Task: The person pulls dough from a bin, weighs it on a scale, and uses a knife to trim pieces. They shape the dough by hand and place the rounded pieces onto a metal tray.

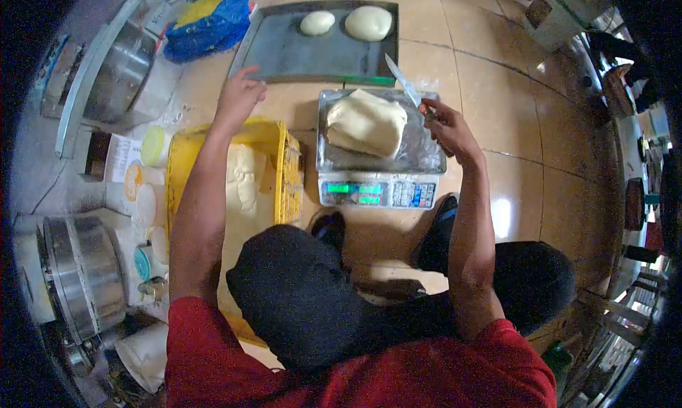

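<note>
My right hand (pixel 449 129) grips a knife (pixel 405 81) whose blade points up and left, over the right edge of the scale's metal pan (pixel 419 152). A pale, folded slab of dough (pixel 367 122) lies on that pan, just left of the knife hand. Green digits glow on the front panel of the digital scale (pixel 380 192). Nothing is in my left hand (pixel 243 95), held with fingers apart above the space between the yellow crate (pixel 290 173) and the dark baking tray (pixel 284 49). More dough (pixel 243 177) rests inside the crate, partly hidden by my left forearm.
Two rounded dough pieces, a smaller one (pixel 317 23) and a larger one (pixel 369 24), sit on the tray. A blue and yellow plastic bag (pixel 209 23) lies left of it. Tubs and a steel pot (pixel 84 276) line the left side. Tiled floor (pixel 497 88) extends to the right.
</note>
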